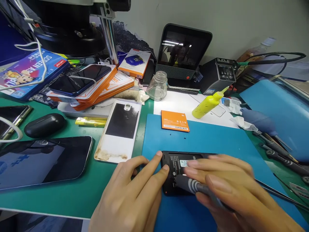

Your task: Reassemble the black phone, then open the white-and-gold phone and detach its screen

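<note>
Head view: right hand (pixel 235 182) is gripping a driver (pixel 189 184), slanting leftward over the phone (pixel 177 163), which is lying crosswise on the mat (pixel 212 138); left hand (pixel 135 191), fingers extended, is pressing the phone's left end.

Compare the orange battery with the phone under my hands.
The battery is bright orange, while the phone is black. The battery looks smaller than the phone. Nobody is touching the battery, but the left hand has fingertips on the phone and the right hand holds a tool over it. Both bear printed text and rest on the blue mat, the battery across its far edge.
</note>
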`<action>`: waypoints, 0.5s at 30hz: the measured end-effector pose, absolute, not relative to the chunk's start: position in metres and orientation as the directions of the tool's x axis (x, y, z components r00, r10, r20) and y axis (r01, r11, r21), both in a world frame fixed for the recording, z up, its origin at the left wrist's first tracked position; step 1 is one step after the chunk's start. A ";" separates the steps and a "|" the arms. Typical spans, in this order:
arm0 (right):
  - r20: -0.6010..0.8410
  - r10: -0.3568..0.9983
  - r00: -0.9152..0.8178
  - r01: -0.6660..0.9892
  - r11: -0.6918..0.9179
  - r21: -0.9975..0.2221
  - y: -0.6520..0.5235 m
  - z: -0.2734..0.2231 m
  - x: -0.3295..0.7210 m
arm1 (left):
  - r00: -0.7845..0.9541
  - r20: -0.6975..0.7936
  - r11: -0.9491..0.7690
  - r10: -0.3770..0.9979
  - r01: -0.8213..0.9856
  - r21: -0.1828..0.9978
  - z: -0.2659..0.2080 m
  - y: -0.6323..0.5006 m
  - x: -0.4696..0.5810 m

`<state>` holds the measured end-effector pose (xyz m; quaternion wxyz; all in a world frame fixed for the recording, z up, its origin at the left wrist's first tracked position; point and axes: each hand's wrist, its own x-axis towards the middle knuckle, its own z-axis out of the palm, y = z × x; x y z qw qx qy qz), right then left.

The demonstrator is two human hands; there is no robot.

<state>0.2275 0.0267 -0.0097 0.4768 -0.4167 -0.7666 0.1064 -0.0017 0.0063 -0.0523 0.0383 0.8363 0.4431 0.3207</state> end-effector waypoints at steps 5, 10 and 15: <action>0.671 0.666 -0.326 0.573 0.704 -0.420 0.033 -0.007 0.232 | 0.351 0.543 -0.585 0.763 0.733 0.348 -0.051 0.011 0.005; 0.686 0.657 -0.313 0.550 0.714 -0.434 0.033 -0.004 0.226 | 0.314 0.537 -0.561 0.783 0.730 0.391 -0.050 0.008 0.006; 0.740 0.624 -0.251 0.481 0.744 -0.464 0.033 -0.003 0.217 | 0.359 0.563 -0.603 0.745 0.723 0.337 -0.050 0.008 0.004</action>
